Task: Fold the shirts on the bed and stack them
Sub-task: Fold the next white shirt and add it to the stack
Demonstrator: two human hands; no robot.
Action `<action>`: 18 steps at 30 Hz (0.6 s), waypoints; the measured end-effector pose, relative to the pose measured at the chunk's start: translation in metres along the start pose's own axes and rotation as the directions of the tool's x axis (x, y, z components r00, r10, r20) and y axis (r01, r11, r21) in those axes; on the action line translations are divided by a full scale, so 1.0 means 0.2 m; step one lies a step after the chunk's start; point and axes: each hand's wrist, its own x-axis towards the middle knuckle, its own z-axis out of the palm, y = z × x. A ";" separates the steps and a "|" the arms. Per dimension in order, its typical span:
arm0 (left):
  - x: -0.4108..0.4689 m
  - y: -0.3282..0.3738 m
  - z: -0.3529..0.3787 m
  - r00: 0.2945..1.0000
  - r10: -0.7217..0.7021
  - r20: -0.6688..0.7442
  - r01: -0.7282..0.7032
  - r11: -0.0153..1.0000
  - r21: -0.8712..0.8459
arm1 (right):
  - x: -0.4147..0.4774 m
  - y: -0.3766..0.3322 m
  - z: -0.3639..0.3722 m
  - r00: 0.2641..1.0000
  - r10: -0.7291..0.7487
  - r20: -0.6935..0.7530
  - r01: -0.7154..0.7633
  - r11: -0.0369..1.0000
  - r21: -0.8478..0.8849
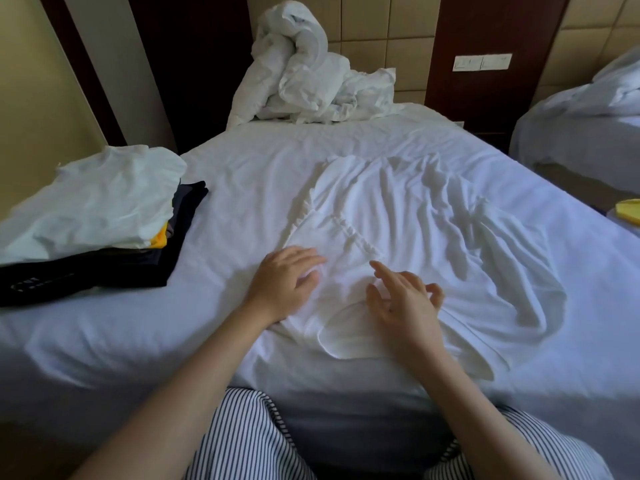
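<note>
A white shirt (415, 233) with ruffled trim lies spread and wrinkled on the bed (242, 168), its neck end toward me. My left hand (284, 282) rests flat on the shirt's near left part, fingers apart. My right hand (401, 299) hovers over or lightly touches the cloth near the collar, fingers spread and holding nothing. At the bed's left edge sits a stack of folded shirts (93, 216): a white one on top, yellow and dark ones beneath, a black one at the bottom.
A bundled white duvet (308, 71) is heaped at the headboard. A second bed (581, 133) stands to the right, with a yellow object (628, 209) beside the gap. My striped trousers (249, 441) press against the bed's near edge.
</note>
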 end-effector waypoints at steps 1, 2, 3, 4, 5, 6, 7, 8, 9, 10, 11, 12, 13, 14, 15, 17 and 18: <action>0.01 0.01 0.00 1.000 -0.014 0.016 0.014 1.000 0.011 | 0.01 0.00 0.00 1.000 0.001 0.012 0.000 1.000 -0.020; 0.01 0.03 -0.02 0.997 -0.028 0.066 0.026 0.999 0.038 | 0.01 0.00 0.01 1.000 0.016 0.020 -0.015 0.999 -0.032; 0.02 0.05 -0.03 0.988 -0.057 0.143 0.047 0.996 0.079 | 0.02 0.00 0.02 0.999 0.038 0.022 -0.037 0.998 -0.043; 0.04 0.05 -0.04 0.958 -0.114 0.263 0.089 0.990 0.107 | 0.03 -0.01 0.02 0.998 0.057 0.013 -0.056 0.997 -0.057; 0.04 0.05 -0.04 0.910 -0.169 0.379 0.129 0.983 0.130 | 0.03 -0.01 0.03 0.998 0.068 -0.003 -0.068 0.995 -0.078; 0.05 0.05 -0.05 0.859 -0.208 0.468 0.159 0.977 0.142 | 0.03 -0.01 0.04 0.998 0.065 -0.017 -0.066 0.992 -0.108; 0.06 0.05 -0.05 0.822 -0.222 0.524 0.169 0.975 0.147 | 0.03 -0.01 0.04 0.998 0.053 -0.020 -0.055 0.988 -0.143; 0.06 0.06 -0.07 0.795 -0.222 0.565 0.171 0.975 0.142 | 0.03 -0.01 0.05 0.999 0.035 -0.013 -0.037 0.983 -0.178; 0.07 0.06 -0.09 0.771 -0.218 0.598 0.164 0.976 0.144 | 0.03 -0.01 0.06 1.000 0.020 -0.004 -0.020 0.979 -0.204; 0.11 0.06 -0.12 0.751 -0.213 0.625 0.151 0.977 0.152 | 0.03 -0.01 0.06 1.000 0.005 -0.001 -0.005 0.975 -0.220; 0.17 0.05 -0.15 0.748 -0.210 0.629 0.142 0.977 0.157 | 0.03 -0.01 0.06 1.000 -0.010 -0.004 0.009 0.972 -0.233; 0.24 0.05 -0.16 0.776 -0.208 0.595 0.138 0.977 0.161 | 0.03 -0.02 0.05 1.000 -0.025 -0.011 0.021 0.970 -0.243; 0.31 0.06 -0.16 0.826 -0.208 0.524 0.145 0.977 0.159 | 0.03 -0.02 0.05 0.999 -0.032 -0.016 0.027 0.968 -0.248; 0.37 0.08 -0.12 0.880 -0.209 0.428 0.163 0.976 0.142 | 0.03 -0.01 0.06 0.999 -0.037 -0.020 0.030 0.967 -0.252; 0.40 0.11 -0.06 0.905 -0.228 0.360 0.197 0.973 0.122 | 0.02 -0.01 0.07 0.999 -0.033 -0.021 0.027 0.967 -0.253; 0.41 0.21 0.10 0.867 -0.290 0.405 0.255 0.957 0.139 | 0.02 0.00 0.08 0.999 -0.036 -0.035 0.026 0.968 -0.251; 0.40 0.25 0.17 0.819 -0.338 0.463 0.282 0.941 0.187 | 0.02 0.00 0.09 0.998 -0.043 -0.048 0.029 0.968 -0.251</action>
